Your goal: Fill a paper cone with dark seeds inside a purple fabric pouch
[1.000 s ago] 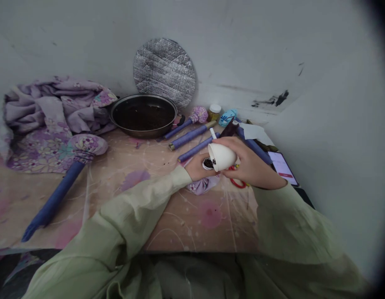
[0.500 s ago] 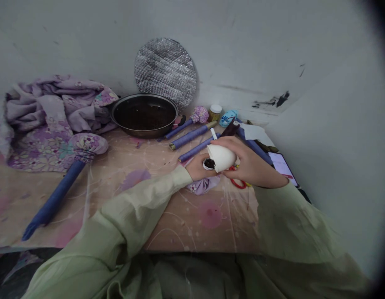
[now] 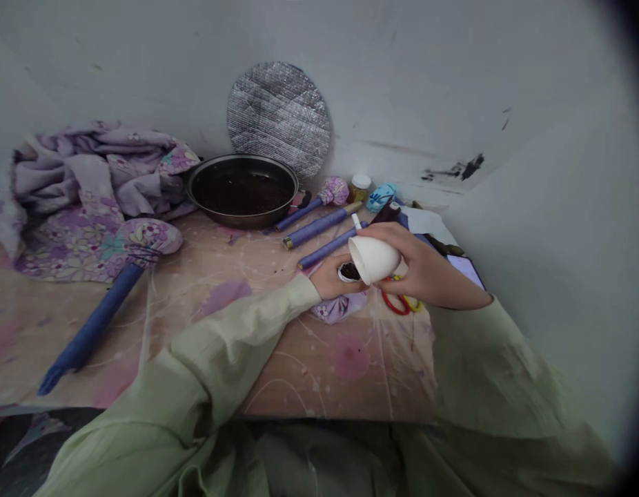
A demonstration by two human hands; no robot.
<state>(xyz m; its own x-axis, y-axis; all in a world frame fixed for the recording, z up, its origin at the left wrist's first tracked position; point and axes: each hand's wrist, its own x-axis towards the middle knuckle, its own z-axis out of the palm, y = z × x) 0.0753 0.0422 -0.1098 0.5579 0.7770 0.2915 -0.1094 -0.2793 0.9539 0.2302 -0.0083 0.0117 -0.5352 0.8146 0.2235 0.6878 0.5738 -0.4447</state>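
My right hand (image 3: 420, 269) is wrapped round a white cup (image 3: 375, 259), tipped with its mouth toward the left. Just below and left of that mouth, my left hand (image 3: 327, 277) grips a small round container (image 3: 341, 276) with a white rim. Dark, crumbly material (image 3: 350, 271) shows inside it; its sides are hidden by my fingers. Under my left hand lies a bundle of purple floral cloth (image 3: 336, 310). A pair of scissors (image 3: 397, 304) with red and yellow handles rests beneath my right hand, partly covered.
A dark pan (image 3: 241, 219) stands at the back, before a round silvery mat (image 3: 281, 114) against the wall. Blue-wrapped sticks (image 3: 319, 228), a white-lidded jar (image 3: 359, 186) and a phone (image 3: 465, 269) lie beyond. Left are floral cloth (image 3: 86, 179) and a cloth-headed blue stick (image 3: 102, 317).
The white cup has shifted slightly right, away from the container. Dark material that was at the cup's lip now lies in the container. My left hand stays nearly still.
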